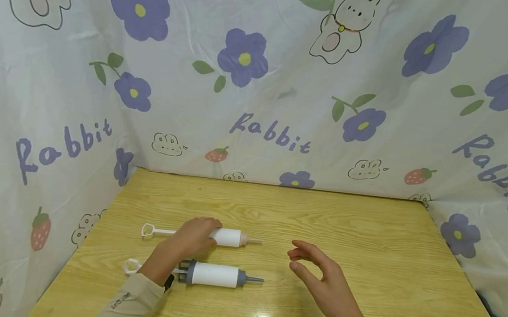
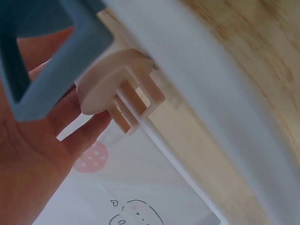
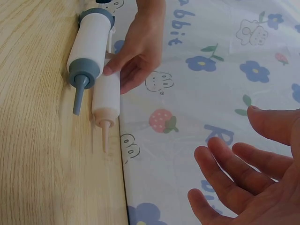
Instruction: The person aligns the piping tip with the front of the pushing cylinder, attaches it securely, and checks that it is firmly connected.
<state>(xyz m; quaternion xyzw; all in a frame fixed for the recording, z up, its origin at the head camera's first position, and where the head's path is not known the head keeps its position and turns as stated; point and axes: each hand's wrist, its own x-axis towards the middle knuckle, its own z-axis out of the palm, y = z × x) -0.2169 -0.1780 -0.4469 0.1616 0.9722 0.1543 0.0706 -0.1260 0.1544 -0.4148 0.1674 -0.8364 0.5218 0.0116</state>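
Note:
My left hand (image 1: 192,238) grips the rear of a white-barrelled syringe (image 1: 229,237) with a beige nozzle, its fingers curled over the barrel. Its beige slotted end (image 2: 112,79) shows in the left wrist view beside the fingers, with the thin white plunger rod running out of it. Nearer me lies a second white syringe (image 1: 216,275) with a blue-grey nozzle and collar, partly under my left forearm. Both nozzles point right. My right hand (image 1: 330,291) hovers to the right of the nozzles, fingers loosely bent and apart, holding nothing.
The syringes lie on a wood-grain table (image 1: 366,230). A white curtain (image 1: 268,104) printed with flowers and rabbits stands along its back and sides. White looped plunger handles (image 1: 132,266) extend to the left of the barrels.

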